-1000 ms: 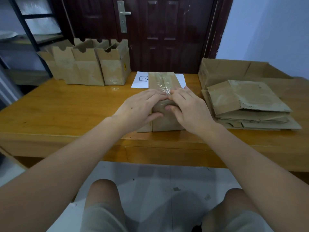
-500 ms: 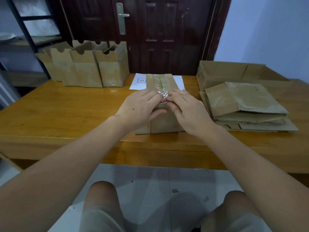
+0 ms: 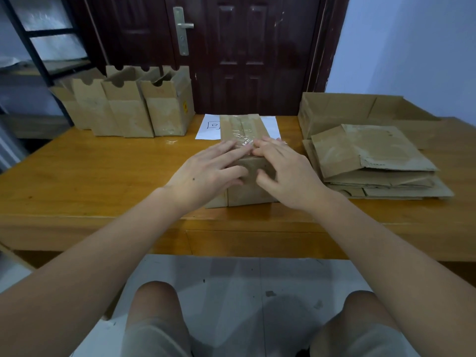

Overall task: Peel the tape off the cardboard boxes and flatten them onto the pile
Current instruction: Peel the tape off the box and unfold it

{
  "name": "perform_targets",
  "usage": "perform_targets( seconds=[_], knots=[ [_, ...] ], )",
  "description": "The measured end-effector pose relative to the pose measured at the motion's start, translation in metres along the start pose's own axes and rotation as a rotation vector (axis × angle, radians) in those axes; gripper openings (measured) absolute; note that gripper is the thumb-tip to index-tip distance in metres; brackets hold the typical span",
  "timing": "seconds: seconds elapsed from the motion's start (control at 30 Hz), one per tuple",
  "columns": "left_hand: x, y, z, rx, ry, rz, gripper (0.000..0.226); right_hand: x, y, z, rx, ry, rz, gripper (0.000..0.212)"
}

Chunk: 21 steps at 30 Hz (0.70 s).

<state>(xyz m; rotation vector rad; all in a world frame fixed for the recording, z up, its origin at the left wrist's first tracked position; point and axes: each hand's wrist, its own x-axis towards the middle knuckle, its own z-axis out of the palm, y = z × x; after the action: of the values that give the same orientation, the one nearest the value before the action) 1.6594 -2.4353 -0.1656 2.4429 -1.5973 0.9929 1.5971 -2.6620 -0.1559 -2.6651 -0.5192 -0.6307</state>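
Left hand [image 3: 211, 173] and right hand [image 3: 286, 173] rest on the near end of the taped cardboard box [image 3: 244, 191], which lies at the front of the wooden table [image 3: 103, 176]. Fingers are spread and relaxed; fingertips touch the wrinkled clear tape [image 3: 243, 143] on top. Right of it: the pile of flattened boxes [image 3: 373, 161]. Far left: upright open boxes [image 3: 134, 106]. Behind: a white sheet [image 3: 210, 127].

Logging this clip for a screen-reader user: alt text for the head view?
Left hand and right hand rest on a taped cardboard box on a wooden table; flattened pile at right, open boxes at left.
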Motion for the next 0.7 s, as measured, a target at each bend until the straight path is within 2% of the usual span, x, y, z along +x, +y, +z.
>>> perform_targets(
  seconds=[0.3,0.47,0.57,0.7],
  knots=[
    [0.007,0.012,0.002,0.012,0.111,-0.043,0.007,0.0,0.003,0.003,0.009,0.009,-0.023,0.049],
    [0.01,0.021,0.007,-0.07,0.185,-0.146,0.024,0.0,0.002,0.006,0.015,0.031,-0.025,0.05],
    [0.012,0.025,0.008,-0.186,0.215,-0.22,0.025,-0.002,-0.001,0.004,0.072,-0.014,0.055,0.059],
    [0.011,0.024,0.006,-0.325,0.198,-0.311,0.023,-0.004,-0.002,0.011,0.119,0.032,-0.026,0.027]
  ],
)
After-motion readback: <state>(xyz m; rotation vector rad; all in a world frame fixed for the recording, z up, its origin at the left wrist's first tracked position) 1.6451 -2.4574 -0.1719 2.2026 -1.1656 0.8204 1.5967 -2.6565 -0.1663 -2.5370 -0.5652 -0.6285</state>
